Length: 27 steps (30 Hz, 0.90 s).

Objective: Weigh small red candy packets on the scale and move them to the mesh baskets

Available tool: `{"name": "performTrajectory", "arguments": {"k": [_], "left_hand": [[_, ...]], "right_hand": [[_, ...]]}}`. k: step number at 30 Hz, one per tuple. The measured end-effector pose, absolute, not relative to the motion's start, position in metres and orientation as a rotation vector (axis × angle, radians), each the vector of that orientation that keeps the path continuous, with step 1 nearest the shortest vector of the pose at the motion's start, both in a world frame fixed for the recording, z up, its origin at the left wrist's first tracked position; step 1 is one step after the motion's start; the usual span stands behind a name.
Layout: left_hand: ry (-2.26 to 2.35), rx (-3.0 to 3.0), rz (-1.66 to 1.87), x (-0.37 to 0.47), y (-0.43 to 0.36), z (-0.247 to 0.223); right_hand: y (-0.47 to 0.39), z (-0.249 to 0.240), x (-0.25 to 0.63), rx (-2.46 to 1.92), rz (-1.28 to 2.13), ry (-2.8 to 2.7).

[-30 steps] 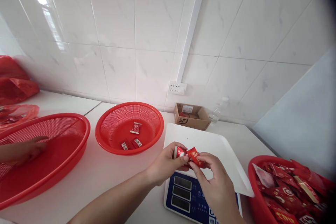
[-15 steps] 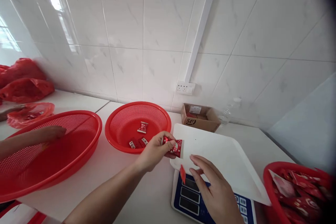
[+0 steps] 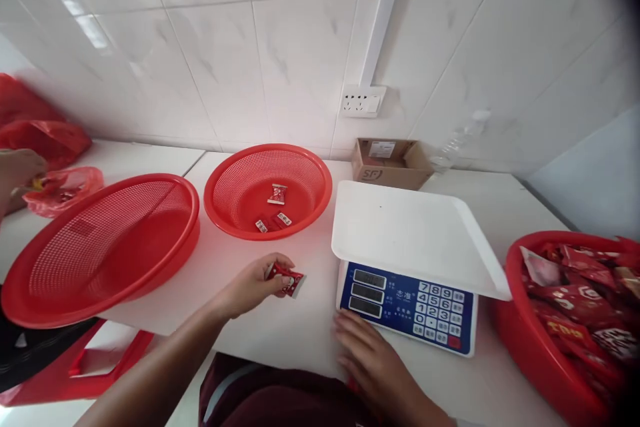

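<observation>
My left hand (image 3: 263, 283) is closed around a small red wrapped packet (image 3: 289, 280), holding it over the table in front of the middle basket. My right hand (image 3: 373, 360), slightly blurred, is palm down by the table's front edge, just below the scale. Its fingers stretch to the left, and I see no grip on anything. A bit of red (image 3: 353, 384) shows beneath those fingers; most of it is covered. Several similar small packets (image 3: 278, 194) lie in the middle red mesh basket (image 3: 235, 177).
A digital scale (image 3: 385, 297) with a white tray stands right of centre. At far right, a red basket (image 3: 520, 320) is heaped with red packets. Another red basket (image 3: 185, 240) sits left. A cardboard box (image 3: 395, 177) and plastic bottle (image 3: 463, 140) stand behind. Another person's hand (image 3: 23, 167) is at a red bag.
The view has tipped downward. My left hand drew the packet back from the scale. My right hand dropped to the table's front edge, as did a red piece beside it. The other person's hand left the left basket.
</observation>
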<state>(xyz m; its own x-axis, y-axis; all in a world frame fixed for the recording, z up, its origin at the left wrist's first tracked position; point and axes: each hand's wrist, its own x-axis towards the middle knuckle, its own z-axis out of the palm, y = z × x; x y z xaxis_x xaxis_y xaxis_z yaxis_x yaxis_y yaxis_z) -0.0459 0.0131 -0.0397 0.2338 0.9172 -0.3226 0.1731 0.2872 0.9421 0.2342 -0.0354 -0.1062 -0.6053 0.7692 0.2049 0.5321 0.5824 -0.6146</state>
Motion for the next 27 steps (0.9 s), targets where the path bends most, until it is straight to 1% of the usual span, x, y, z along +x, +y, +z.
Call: {"name": "performTrajectory", "arguments": {"k": [4,9,15,17,20,23,27], "left_hand": [[1.190,1.147,0.657,-0.034,-0.003,-0.060],[1.167,1.169,0.670,-0.025,-0.008,-0.066],[1.149,1.150,0.692,-0.018,-0.009,-0.069],[1.126,1.145,0.707,-0.015,-0.009,-0.069],[1.160,1.173,0.711,-0.012,-0.009,-0.071],[1.203,1.106,0.716,-0.008,-0.014,-0.073],[0.959,1.038,0.648,0.006,-0.022,-0.066]], "right_hand": [[-0.046,-0.130,0.218,-0.937,0.619,-2.507],[-0.052,-0.129,0.218,-0.845,0.491,-2.530],[-0.051,-0.133,0.204,-0.990,0.144,-2.395],[-0.044,-0.136,0.198,-1.038,0.081,-2.377],[-0.034,-0.135,0.190,-1.102,0.190,-2.274],[-0.025,-0.121,0.183,-1.128,0.354,-2.070],[-0.020,-0.093,0.171,-1.059,0.410,-1.896]]}}
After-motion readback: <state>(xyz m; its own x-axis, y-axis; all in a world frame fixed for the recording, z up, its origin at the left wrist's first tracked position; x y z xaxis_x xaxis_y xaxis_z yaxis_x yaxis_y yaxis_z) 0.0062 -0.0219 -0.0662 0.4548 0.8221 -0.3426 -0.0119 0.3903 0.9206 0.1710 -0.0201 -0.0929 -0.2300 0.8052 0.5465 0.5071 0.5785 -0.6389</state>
